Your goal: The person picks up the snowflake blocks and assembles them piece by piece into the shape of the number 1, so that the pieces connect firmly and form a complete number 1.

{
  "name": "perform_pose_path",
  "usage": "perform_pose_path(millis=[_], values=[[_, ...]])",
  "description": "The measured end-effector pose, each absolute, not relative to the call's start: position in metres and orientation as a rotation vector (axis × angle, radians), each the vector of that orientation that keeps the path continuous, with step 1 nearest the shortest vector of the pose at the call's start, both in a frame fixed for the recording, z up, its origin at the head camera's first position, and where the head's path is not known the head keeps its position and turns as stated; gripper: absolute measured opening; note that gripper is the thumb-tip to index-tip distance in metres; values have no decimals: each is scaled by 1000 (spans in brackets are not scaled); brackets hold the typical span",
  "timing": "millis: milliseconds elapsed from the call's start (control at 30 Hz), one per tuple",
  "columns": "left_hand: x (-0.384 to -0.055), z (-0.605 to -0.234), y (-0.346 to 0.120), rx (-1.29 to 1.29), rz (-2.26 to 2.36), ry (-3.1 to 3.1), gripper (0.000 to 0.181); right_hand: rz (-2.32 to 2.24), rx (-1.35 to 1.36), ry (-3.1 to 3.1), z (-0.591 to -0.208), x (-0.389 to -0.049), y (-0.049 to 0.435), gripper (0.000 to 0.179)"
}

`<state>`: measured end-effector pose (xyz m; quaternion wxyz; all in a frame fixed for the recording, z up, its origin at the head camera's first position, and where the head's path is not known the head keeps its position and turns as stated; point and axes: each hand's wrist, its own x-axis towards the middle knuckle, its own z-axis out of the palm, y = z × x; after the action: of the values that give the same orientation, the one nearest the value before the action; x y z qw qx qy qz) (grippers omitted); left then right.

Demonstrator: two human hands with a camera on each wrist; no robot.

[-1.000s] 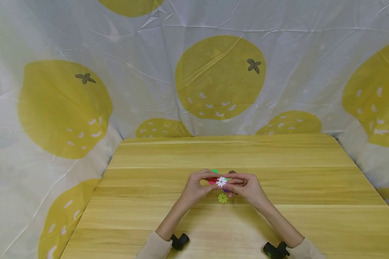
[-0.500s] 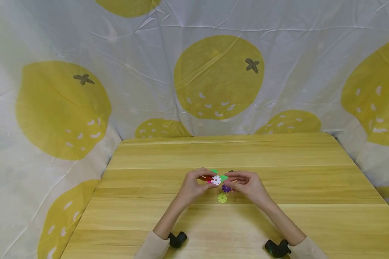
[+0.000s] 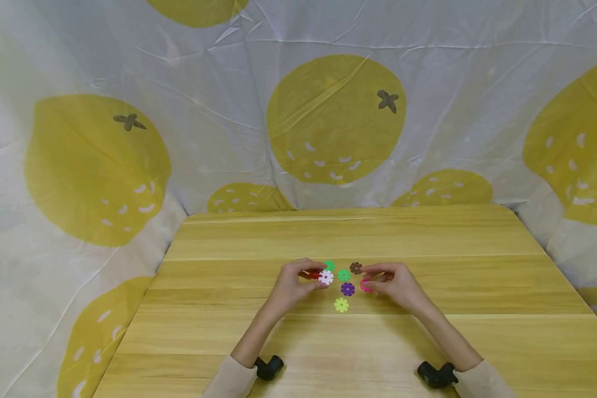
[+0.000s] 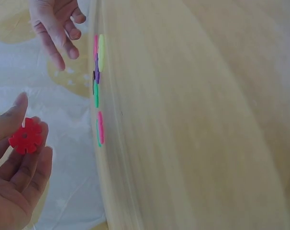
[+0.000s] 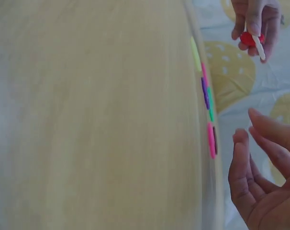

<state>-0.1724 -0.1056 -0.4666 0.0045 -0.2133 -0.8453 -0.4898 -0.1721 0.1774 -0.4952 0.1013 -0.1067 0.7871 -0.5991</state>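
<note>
My left hand [image 3: 289, 284] pinches a white snowflake disc [image 3: 325, 277] joined to a red snowflake disc [image 3: 312, 275], held above the table. From the right wrist side, the white disc [image 5: 259, 48] shows edge-on, slotted across the red disc [image 5: 248, 38]. In the left wrist view the red disc [image 4: 25, 135] lies between thumb and fingers. My right hand [image 3: 398, 284] holds nothing; its fingers are loosely bent, thumb apart. In the head view its fingertips overlap a pink disc [image 3: 365, 286] and reach close to a brown disc [image 3: 356, 268].
On the wooden table [image 3: 428, 237] between the hands lie a purple disc [image 3: 347, 289], a yellow disc [image 3: 341, 305], a green disc [image 3: 344, 275] and another green disc [image 3: 329, 266]. A second pink disc [image 4: 101, 128] shows edge-on in the left wrist view. A lemon-print cloth [image 3: 219, 138] hangs behind.
My right hand has let go of the white disc and moved right, uncovering the loose discs. My left hand has drawn slightly left with the joined white and red discs.
</note>
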Motion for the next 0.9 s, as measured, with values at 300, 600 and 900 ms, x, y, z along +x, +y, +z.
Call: perform_pose_path(millis=[300, 600, 900], values=[[-173, -466, -104, -668, -1580, -2626, 26, -1686, -304, 2379, -499, -175, 190, 36], [-173, -467, -106, -649, -1592, -2632, 25, -1528, -313, 2435, -501, -178, 189, 38], [-172, -467, -105, -665, -1625, -2624, 24, -1514, -280, 2461, -502, -179, 186, 35]])
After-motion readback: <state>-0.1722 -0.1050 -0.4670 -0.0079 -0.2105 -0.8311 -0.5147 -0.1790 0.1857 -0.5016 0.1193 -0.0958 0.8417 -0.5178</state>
